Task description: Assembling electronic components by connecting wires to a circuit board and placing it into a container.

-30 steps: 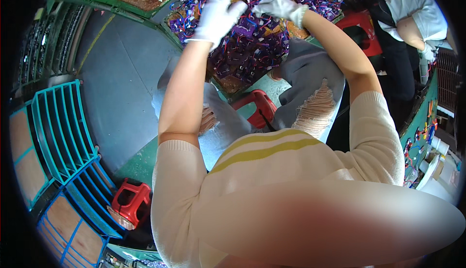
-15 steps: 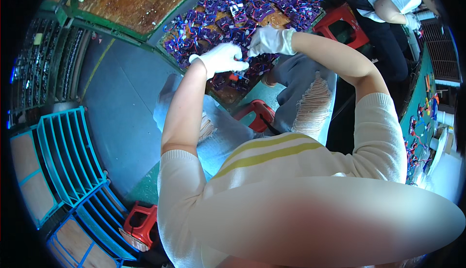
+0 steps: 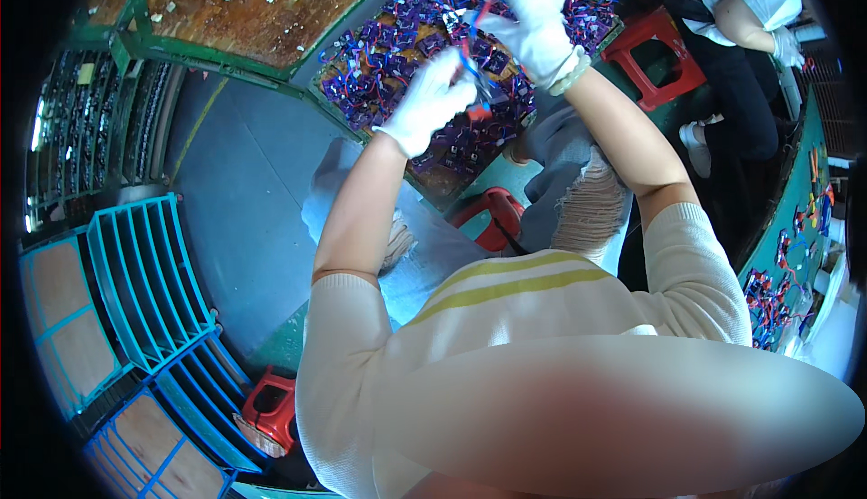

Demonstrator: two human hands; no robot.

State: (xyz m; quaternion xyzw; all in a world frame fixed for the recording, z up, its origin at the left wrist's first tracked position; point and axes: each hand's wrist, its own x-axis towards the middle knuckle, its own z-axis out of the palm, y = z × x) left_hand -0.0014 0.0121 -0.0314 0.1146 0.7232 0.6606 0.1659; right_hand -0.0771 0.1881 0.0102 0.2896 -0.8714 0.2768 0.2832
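My left hand (image 3: 435, 102), in a white glove, is closed on a small circuit board (image 3: 480, 109) with a red part at its lower end. Red and blue wires (image 3: 467, 47) rise from this board toward my right hand. My right hand (image 3: 533, 22), also gloved in white, is up and to the right, its fingers smeared by motion. A red strand passes close by those fingers; whether they grip it is unclear. Beneath both hands spreads a heap of purple circuit boards (image 3: 388, 61) with red and blue wires, lying on a brown work surface.
A brown board in a green frame (image 3: 244, 11) adjoins the heap at the far left. Teal racks (image 3: 149, 282) stand left. Red stools (image 3: 655, 58) stand right, between my legs and lower left. At the far right a co-worker (image 3: 736, 11) is beside a green table (image 3: 795, 192) with wired parts.
My right hand has swung up and away from my left. The left hand has lifted and moved slightly right with the board, whose wires now stretch upward. The whole view has shifted slightly.
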